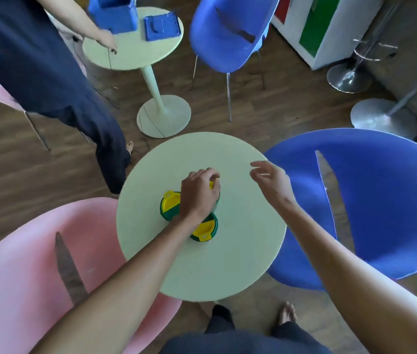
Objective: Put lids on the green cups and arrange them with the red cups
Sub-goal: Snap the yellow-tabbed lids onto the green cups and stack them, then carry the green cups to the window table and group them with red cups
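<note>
Three green cups with yellow lids stand close together on the round pale table point(240, 251). One lidded cup point(170, 205) is at the left of the group and another point(206, 229) is nearest me. My left hand point(198, 195) covers the third cup point(212, 186), fingers closed around its yellow lid; only a sliver of it shows. My right hand point(271, 180) hovers above the table's right side, fingers apart and holding nothing. No red cups are visible.
A pink chair point(23, 264) sits left of the table, a blue chair point(381, 200) right. Another person point(36, 60) stands at the upper left, a hand on a second round table point(135, 52) holding a blue box point(113, 14) and lid point(161, 26).
</note>
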`<state>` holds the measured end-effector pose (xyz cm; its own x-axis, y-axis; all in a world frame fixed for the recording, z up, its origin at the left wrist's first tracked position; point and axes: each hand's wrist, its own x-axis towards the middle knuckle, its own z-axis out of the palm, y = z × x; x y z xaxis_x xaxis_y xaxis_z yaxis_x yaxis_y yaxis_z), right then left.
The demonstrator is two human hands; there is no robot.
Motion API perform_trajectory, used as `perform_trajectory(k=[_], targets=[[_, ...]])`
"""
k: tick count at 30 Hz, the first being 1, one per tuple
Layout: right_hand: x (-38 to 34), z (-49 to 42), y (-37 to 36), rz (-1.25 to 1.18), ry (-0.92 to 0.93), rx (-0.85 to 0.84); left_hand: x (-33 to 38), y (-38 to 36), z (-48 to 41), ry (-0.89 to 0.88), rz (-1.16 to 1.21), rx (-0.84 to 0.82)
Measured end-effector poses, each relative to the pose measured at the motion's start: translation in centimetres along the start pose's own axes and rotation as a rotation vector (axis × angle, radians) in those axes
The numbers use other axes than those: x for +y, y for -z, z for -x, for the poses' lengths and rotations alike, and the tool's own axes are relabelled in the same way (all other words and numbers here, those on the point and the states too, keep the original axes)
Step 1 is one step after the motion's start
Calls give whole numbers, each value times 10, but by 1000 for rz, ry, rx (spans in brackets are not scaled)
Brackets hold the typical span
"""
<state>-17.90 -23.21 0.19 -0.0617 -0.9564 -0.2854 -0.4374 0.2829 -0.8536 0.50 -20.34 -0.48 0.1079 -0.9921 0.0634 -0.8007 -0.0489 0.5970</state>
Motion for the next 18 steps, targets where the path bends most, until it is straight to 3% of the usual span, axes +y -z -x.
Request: perform_trajectory(k=[6,18], targets=[[27,5,134,-58,12,160,135,-63,-19,-138,15,-143],[157,47,479,-163,-80,590,483,-245,1,-474,36,-366]])
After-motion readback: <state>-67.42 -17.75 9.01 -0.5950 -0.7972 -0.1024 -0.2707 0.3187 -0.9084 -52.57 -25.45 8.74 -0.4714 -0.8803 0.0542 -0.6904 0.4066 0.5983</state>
